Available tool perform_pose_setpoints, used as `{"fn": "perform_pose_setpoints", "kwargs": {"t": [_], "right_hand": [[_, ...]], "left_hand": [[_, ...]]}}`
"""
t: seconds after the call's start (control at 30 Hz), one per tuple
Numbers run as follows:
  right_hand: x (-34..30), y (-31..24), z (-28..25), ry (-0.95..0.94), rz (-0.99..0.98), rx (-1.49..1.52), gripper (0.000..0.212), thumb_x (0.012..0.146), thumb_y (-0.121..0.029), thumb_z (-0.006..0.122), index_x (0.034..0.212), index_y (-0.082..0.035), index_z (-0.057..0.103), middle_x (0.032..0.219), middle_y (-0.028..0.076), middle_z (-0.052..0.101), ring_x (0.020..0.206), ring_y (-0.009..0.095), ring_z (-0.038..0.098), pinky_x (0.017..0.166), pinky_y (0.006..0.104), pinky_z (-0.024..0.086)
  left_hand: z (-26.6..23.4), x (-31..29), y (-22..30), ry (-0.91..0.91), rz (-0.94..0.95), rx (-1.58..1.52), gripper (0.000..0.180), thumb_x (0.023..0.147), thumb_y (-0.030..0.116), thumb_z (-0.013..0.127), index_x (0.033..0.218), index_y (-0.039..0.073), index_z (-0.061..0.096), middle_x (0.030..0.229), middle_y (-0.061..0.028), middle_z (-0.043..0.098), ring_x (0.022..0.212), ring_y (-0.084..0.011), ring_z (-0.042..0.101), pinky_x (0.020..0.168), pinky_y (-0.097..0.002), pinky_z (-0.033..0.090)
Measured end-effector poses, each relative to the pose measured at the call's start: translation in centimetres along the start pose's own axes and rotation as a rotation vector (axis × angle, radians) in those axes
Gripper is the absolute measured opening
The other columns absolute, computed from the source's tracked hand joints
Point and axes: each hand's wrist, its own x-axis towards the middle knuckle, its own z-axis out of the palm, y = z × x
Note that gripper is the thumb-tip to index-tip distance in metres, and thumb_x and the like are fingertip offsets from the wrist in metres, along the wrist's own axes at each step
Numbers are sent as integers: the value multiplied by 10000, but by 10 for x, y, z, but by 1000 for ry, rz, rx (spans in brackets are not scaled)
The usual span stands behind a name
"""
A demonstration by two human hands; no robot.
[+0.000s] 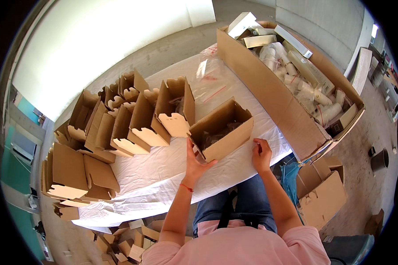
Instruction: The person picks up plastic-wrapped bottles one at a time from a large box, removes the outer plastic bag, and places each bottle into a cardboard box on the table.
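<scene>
An upright open-topped cardboard box (227, 148) stands on the white cloth in front of me, with crumpled clear plastic (212, 139) inside; what the plastic wraps is hard to make out. My left hand (196, 165) grips its near left corner, fingers along the left side and thumb stretched over the near face. Just off the right end of that box is my right hand (262, 155), fingers loosely bent and parted, with nothing visible in them. To the left stands another open box (176, 123) holding some clear plastic.
Several open cardboard boxes (150, 135) crowd the table's left side. A large carton (269, 99) of bagged white cylinders and slim boxes sits at right. Clear plastic bags (210, 73) lie on the cloth (141, 172). More boxes (325, 198) stand on the floor.
</scene>
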Motion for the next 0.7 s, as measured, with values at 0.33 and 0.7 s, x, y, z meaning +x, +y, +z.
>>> {"fn": "perform_pose_setpoints", "kwargs": {"t": [0.33, 0.7], "right_hand": [[-2, 0, -1, 9, -87, -28, 212, 804, 72, 502, 968, 1, 616, 931, 157, 613, 756, 295, 607, 628, 321, 482], [-1, -1, 1, 27, -142, -52, 166, 821, 61, 523, 937, -2, 624, 883, 130, 608, 698, 234, 591, 574, 285, 459]], "left_hand": [[54, 35, 31, 353, -24, 100, 1107, 599, 153, 860, 1418, -45, 141, 1369, -202, 293, 1264, -306, 368, 1011, -410, 428], [75, 48, 36, 535, -94, 260, 1039, 668, 166, 813, 1440, 18, 134, 1398, -230, 237, 1302, -374, 246, 1062, -461, 262]]}}
